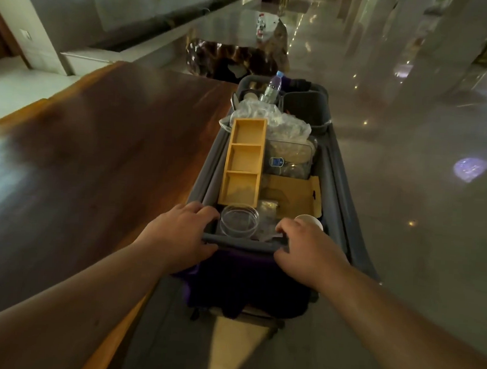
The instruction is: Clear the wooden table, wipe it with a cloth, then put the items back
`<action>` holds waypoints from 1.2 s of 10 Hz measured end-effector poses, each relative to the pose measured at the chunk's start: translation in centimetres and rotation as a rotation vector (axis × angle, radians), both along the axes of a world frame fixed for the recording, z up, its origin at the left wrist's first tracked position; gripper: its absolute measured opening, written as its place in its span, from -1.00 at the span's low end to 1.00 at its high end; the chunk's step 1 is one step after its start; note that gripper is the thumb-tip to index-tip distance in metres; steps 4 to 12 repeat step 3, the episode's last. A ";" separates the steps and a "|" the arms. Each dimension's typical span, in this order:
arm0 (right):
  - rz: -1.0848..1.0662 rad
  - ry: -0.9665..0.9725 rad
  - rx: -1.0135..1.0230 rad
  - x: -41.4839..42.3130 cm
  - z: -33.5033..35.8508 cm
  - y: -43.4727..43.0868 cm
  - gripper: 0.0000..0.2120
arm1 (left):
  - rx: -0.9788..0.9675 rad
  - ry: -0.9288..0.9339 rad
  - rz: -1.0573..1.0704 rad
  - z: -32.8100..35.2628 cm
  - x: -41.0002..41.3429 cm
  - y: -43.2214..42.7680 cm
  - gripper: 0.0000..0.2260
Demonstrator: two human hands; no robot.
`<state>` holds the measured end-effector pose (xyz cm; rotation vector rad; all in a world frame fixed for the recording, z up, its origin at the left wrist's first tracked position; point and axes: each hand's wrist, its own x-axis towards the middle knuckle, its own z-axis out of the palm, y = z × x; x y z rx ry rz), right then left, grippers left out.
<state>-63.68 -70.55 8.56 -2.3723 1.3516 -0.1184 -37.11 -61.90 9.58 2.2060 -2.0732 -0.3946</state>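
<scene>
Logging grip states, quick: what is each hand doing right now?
Left hand: closed around the cart handle at its left end.
Right hand: closed around the same handle at its right end.

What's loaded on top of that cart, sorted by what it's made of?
Wood: 1, the three-compartment tray
Clear plastic or glass: 4, water bottle, bag, lidded box, round dish
Cardboard or paper: 2, flat cardboard, cup
Total: 7
</scene>
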 end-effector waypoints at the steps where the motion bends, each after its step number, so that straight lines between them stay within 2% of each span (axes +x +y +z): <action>1: 0.031 -0.018 -0.022 0.9 -1.0 -0.3 -0.62 | 0.009 0.029 0.011 -0.7 0.5 0.0 -0.42; 3: 0.100 -0.013 -0.087 2.6 -1.1 -0.5 -0.57 | 0.005 0.041 0.040 -0.3 1.9 0.8 -0.38; 12: 0.100 -0.013 -0.087 2.6 -1.1 -0.5 -0.57 | 0.005 0.041 0.040 -0.3 1.9 0.8 -0.38</action>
